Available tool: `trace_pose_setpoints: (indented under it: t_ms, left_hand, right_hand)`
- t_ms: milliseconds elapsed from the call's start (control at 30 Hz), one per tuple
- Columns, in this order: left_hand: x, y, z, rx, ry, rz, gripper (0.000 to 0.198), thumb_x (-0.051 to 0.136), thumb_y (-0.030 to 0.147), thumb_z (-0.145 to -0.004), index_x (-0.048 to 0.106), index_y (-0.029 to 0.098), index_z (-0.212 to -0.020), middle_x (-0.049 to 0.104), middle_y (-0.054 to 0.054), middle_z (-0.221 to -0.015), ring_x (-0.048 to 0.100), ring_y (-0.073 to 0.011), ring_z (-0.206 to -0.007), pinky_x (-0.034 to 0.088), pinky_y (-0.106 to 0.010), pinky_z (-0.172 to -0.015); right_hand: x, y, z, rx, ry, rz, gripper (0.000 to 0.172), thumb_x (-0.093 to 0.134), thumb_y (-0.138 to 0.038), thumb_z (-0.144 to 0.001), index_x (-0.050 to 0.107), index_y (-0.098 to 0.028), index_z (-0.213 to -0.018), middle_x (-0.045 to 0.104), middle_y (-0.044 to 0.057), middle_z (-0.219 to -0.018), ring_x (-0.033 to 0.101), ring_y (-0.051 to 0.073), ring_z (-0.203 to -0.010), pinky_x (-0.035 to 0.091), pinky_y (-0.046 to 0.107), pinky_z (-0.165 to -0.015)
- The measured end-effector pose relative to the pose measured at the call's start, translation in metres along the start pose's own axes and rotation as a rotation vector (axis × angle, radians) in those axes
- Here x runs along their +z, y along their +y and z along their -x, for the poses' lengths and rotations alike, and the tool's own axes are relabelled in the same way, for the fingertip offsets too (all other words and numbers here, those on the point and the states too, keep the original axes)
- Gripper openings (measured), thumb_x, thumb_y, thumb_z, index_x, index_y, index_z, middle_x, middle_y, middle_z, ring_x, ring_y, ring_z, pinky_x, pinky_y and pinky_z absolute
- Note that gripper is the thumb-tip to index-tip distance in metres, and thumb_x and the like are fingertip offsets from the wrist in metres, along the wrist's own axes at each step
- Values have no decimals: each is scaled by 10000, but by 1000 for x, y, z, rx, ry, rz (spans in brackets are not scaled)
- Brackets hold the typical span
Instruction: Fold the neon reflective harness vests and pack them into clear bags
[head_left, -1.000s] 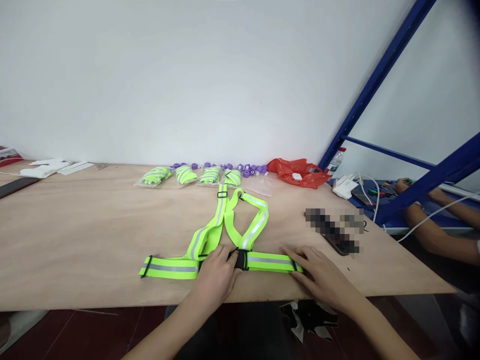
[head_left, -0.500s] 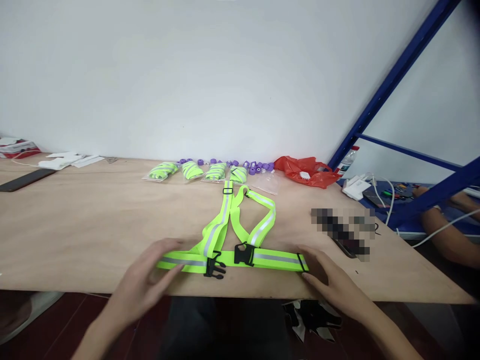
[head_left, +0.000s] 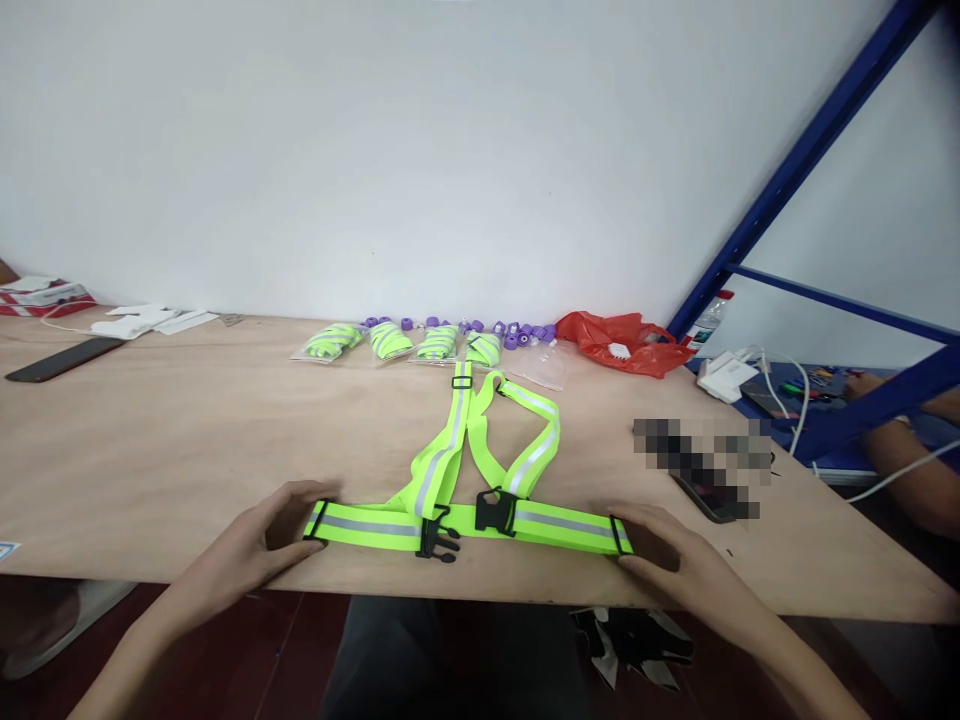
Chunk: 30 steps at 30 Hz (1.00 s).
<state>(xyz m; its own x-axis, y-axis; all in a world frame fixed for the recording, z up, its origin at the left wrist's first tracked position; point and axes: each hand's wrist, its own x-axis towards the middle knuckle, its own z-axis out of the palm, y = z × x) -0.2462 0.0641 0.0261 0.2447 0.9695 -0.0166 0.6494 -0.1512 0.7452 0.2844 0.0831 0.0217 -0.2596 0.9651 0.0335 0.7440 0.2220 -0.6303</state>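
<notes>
A neon-yellow reflective harness with grey stripes lies on the table, its waist strap stretched side to side in front of me. Two black buckle halves, a pronged one and a socket, sit apart near its middle. My left hand is at the strap's left end, thumb and fingers apart on either side of a black slider. At the opposite end, my right hand frames another slider the same way, fingertips at the strap's edges. Neither hand closes around the strap.
Several bagged neon straps, purple pieces and a red plastic bag line the wall. A phone lies partly blurred at right, near a white adapter. Another person's arm shows beyond the blue frame.
My left hand has moved left, off the strap's top to its left end, uncovering the slider there. My right hand stays at the right end. The view has shifted slightly.
</notes>
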Motion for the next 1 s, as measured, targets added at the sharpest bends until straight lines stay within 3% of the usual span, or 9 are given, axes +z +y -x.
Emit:
trace_pose_setpoints:
  t_ms: [100,233,400,667,1000]
  left_hand:
    - [-7,7,-1,12,2,-33,469,677,458,-857,604,298,-1292,617,-44,-1380,568,-304,-1274,465,-476,-1068]
    - [-15,12,-7,45,2,-117,478,640,472,-881,599,339,-1338,641,-32,-1348,611,-311,-1206,515,-444,-1003]
    - [-23,-3,-14,104,-17,-307,459,649,470,-870,628,376,-1318,633,-25,-1358,600,-313,-1218,495,-422,-1026]
    - [-35,-19,-9,87,-43,-388,456,636,459,-871,627,386,-1321,636,-27,-1338,606,-310,-1202,504,-392,-1008]
    - [-22,-5,-10,103,-65,-373,457,653,469,-870,621,375,-1316,610,-25,-1368,577,-289,-1247,489,-371,-1033]
  right_hand:
    - [-1,-1,-1,-4,-14,8,451,639,-525,-855,676,-295,-1240,630,76,-1349,561,322,-1265,450,491,-1086]
    - [-3,0,-1,-15,-21,31,443,609,-532,-871,676,-310,-1248,628,74,-1348,564,325,-1259,468,488,-1068]
    - [-7,5,-1,-20,-65,102,411,579,-471,-887,670,-321,-1258,615,78,-1350,559,327,-1254,470,497,-1062]
    - [-11,20,4,-11,-103,204,417,582,-443,-885,654,-340,-1283,591,65,-1377,542,331,-1276,454,494,-1079]
    - [-10,8,-4,-13,-145,190,434,605,-398,-858,652,-346,-1286,586,67,-1381,536,327,-1285,449,498,-1088]
